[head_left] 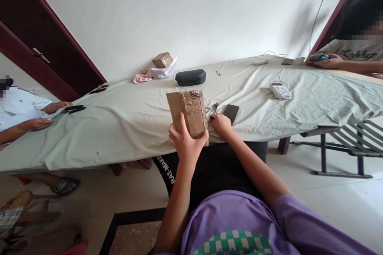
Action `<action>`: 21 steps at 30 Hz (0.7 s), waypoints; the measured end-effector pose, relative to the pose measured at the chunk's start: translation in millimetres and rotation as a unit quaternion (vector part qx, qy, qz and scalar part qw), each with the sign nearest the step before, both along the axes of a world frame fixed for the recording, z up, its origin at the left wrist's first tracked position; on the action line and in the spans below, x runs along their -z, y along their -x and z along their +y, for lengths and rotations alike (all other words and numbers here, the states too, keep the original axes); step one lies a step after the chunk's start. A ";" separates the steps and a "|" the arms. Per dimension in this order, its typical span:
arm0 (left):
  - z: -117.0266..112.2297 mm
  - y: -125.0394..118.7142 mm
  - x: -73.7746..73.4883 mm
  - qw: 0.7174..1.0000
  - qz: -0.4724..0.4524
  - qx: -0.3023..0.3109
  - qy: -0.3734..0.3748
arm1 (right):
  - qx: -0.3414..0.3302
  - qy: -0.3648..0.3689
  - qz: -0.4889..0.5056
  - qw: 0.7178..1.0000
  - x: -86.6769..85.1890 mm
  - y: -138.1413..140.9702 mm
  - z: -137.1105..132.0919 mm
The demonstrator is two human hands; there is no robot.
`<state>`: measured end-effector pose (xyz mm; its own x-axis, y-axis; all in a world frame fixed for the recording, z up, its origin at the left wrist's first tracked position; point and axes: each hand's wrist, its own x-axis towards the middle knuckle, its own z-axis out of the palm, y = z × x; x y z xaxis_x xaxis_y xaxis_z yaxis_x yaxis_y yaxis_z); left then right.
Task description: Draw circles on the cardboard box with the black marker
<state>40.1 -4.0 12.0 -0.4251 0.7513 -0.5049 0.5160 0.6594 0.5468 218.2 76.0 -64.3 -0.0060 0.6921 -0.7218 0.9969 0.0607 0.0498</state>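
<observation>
A brown cardboard box [196,113] stands near the front edge of the cloth-covered table, a flap sticking out on its left side and black scribbled lines near its top. My left hand [187,137] grips it from the near side, thumb and fingers spread around it. Just right of the box, my right hand [222,124] is closed at the tabletop, its fingertips on a black marker [215,107] that points away from me. Beyond that hand lies a dark flat phone-like object [231,114].
Behind the box sit a black zip case [190,77], a white basket [164,72] with a smaller box [162,60], and a pink cloth [143,76]. A white corded device [280,90] lies to the right. Other people sit at both table ends, holding things.
</observation>
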 end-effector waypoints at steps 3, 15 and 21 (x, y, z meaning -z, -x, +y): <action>-0.1 -0.4 -0.4 1.000 -0.001 0.001 -0.002 | 0.006 0.000 -0.007 1.000 0.5 0.9 1.3; -0.8 -0.5 -0.1 1.000 -0.003 0.003 -0.005 | 0.032 -0.006 -0.033 0.999 -3.3 -0.5 2.4; -0.9 -0.5 0.6 1.000 0.000 0.003 -0.007 | 0.059 -0.025 -0.052 0.997 -5.7 -1.7 2.6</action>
